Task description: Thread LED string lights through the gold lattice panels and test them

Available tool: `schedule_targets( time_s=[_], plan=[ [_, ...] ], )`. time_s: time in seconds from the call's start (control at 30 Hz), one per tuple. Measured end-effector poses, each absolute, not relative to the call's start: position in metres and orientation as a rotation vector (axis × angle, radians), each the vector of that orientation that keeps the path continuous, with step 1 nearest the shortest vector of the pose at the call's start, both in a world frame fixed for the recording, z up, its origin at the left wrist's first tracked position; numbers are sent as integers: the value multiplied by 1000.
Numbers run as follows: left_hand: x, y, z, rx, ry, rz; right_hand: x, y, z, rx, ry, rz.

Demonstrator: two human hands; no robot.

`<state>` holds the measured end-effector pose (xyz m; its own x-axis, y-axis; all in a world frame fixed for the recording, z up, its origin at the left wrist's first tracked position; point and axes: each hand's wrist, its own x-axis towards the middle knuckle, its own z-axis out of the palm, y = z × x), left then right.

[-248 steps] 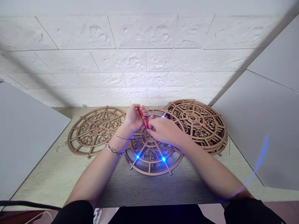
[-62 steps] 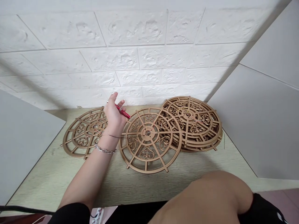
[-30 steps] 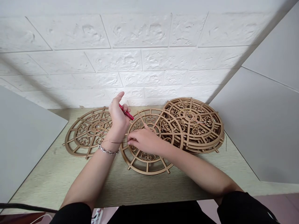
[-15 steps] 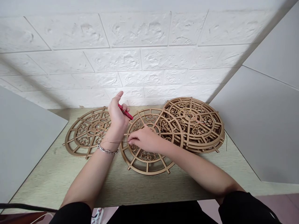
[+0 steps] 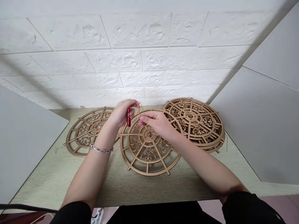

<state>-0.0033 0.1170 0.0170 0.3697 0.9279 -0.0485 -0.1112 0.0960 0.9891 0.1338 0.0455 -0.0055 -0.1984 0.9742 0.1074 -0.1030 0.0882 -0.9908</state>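
Observation:
Above the middle gold openwork disc (image 5: 147, 171), my left hand (image 5: 122, 112) has its fingers curled round a small red stick-like tool (image 5: 128, 117), whose exact kind I cannot make out. My right hand (image 5: 157, 122) pinches thin wires (image 5: 149, 130) that rise from the hub of this disc, which has spokes and scrollwork. The wire ends stand up between the two hands, close to my left fingertips. A silver chain bracelet (image 5: 102, 150) circles my left wrist.
Another gold disc (image 5: 77, 152) lies at the left, partly under my left forearm. A stack of similar discs (image 5: 198, 144) with loose wires stands at the right, touching the middle one. White brick-patterned wall (image 5: 140, 59) behind; grey panels (image 5: 263, 124) flank the table (image 5: 130, 193).
My right hand has moved up and right from the disc's left side, bringing the wires upright. My left hand has turned over toward it, and the red tool now points downward.

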Motion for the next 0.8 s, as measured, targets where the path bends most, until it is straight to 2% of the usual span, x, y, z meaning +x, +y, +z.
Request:
schedule_targets(
  time_s=[0.1,0.2,0.8],
  plan=[
    [-3,115,14,1276,842,682,138,50,-8,-891,-1235,1306],
    [-2,115,10,1236,789,579,140,52,-9,-904,-1191,1250],
    [7,110,4,1331,688,460,148,54,-6,-929,-1260,1213]
  ],
)
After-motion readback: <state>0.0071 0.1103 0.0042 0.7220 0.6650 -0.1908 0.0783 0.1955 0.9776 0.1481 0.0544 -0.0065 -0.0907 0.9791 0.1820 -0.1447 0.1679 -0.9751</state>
